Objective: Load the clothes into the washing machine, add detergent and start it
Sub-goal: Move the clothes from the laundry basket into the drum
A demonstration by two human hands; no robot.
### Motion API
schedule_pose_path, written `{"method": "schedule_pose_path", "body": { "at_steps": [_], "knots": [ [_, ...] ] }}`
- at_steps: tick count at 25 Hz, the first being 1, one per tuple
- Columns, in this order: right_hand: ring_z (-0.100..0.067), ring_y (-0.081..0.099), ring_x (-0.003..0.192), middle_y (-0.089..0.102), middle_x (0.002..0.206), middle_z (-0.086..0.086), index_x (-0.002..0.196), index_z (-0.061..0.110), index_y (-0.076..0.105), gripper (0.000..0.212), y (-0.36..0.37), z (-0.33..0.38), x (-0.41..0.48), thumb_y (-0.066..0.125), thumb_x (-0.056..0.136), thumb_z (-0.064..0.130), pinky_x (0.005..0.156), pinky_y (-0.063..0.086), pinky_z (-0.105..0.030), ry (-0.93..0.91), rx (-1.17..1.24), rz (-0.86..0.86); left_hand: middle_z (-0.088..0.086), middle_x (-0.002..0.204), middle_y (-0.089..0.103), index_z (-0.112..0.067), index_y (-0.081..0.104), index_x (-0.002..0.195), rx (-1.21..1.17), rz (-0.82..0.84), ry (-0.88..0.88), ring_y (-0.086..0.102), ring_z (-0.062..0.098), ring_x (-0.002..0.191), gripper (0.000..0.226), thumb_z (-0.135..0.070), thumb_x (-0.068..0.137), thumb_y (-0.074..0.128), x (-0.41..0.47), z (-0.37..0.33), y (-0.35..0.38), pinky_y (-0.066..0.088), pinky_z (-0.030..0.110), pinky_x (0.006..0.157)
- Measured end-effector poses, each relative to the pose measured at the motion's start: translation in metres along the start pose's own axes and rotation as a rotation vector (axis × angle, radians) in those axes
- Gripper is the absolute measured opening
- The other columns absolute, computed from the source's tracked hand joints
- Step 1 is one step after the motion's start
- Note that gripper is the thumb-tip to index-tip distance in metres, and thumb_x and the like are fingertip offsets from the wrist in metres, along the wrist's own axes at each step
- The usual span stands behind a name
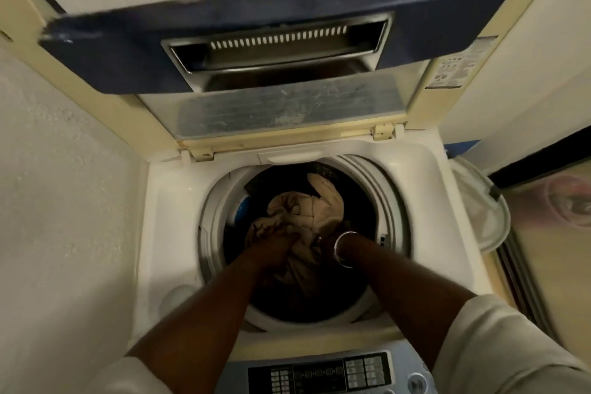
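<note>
The left forearm (204,304) and right forearm (399,272), both bare, reach from the near edge and converge toward the middle, hands low and close together. The left hand (276,245) has its fingers curled into a cloth (319,211). The right hand (323,241), a bangle (343,249) on its wrist, is mostly hidden, so its grip cannot be told. Pale sleeves (499,345) sit bunched above the elbows.

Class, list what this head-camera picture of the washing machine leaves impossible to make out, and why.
All in the head view:
Grip of left hand and right hand: fingers sunk in dim beige clothes.
Labels on the control panel: too small, cut by the bottom edge.
Text on the lid sticker: blurred.
Bottom of the drum: covered by the clothes.
</note>
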State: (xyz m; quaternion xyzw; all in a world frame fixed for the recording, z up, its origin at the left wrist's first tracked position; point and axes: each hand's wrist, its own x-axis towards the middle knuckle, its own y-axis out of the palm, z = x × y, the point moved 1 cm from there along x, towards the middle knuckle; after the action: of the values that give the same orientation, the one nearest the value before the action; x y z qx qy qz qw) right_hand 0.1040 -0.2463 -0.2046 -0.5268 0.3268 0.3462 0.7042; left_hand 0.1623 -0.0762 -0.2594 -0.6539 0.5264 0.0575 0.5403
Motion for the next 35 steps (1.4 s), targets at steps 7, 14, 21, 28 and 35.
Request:
{"method": "schedule_pose_path", "body": {
  "at_steps": [7,14,21,28,35],
  "knots": [
    [-0.026,0.045,0.133,0.051,0.139,-0.013,0.142,0.012,0.043,0.059,-0.048,0.016,-0.101,0.067,0.089,0.022,0.114,0.026,-0.033,-0.015,0.348,-0.291,0.013,0.156,0.036,-0.015,0.037,0.150,0.000,0.022,-0.102,0.034,0.033,0.144,0.087,-0.066,0.080,0.034,-0.077,-0.068,-0.082,0.025,0.045,0.119],
    [-0.035,0.061,0.112,0.063,0.122,-0.017,0.133,0.011,0.053,0.050,-0.059,0.016,-0.193,0.061,0.089,0.033,0.089,0.047,-0.036,0.009,0.215,-0.510,0.004,0.124,0.066,-0.022,0.065,0.124,0.080,-0.293,-0.047,0.062,0.022,0.113,0.033,-0.036,0.096,0.054,-0.135,-0.145,-0.115,0.047,0.035,0.100],
    [-0.031,0.061,0.104,0.067,0.108,-0.012,0.113,0.015,0.063,0.039,-0.010,-0.039,-0.299,0.055,0.088,0.043,0.083,0.051,-0.038,-0.075,0.111,-0.839,-0.006,0.097,0.071,-0.031,0.067,0.098,0.057,-0.570,0.013,0.067,0.019,0.089,0.032,-0.046,0.078,0.047,-0.187,-0.267,-0.087,0.055,0.036,0.080],
    [-0.028,0.047,0.126,0.055,0.136,-0.007,0.141,0.020,0.045,0.061,0.024,-0.126,-0.385,0.057,0.088,0.046,0.099,0.044,-0.045,-0.015,0.063,-0.942,-0.005,0.121,0.064,-0.026,0.058,0.130,0.131,-0.723,0.132,0.061,0.017,0.111,0.038,-0.038,0.094,0.056,-0.186,-0.388,-0.060,0.050,0.034,0.091],
    [-0.028,0.039,0.134,0.046,0.146,-0.005,0.146,0.019,0.039,0.066,0.022,-0.206,-0.413,0.056,0.089,0.047,0.104,0.041,-0.045,0.054,0.048,-0.934,-0.005,0.126,0.059,-0.025,0.055,0.131,0.151,-0.657,0.159,0.058,0.016,0.114,0.038,-0.037,0.094,0.054,-0.154,-0.454,-0.064,0.046,0.029,0.091]
  ]
}}
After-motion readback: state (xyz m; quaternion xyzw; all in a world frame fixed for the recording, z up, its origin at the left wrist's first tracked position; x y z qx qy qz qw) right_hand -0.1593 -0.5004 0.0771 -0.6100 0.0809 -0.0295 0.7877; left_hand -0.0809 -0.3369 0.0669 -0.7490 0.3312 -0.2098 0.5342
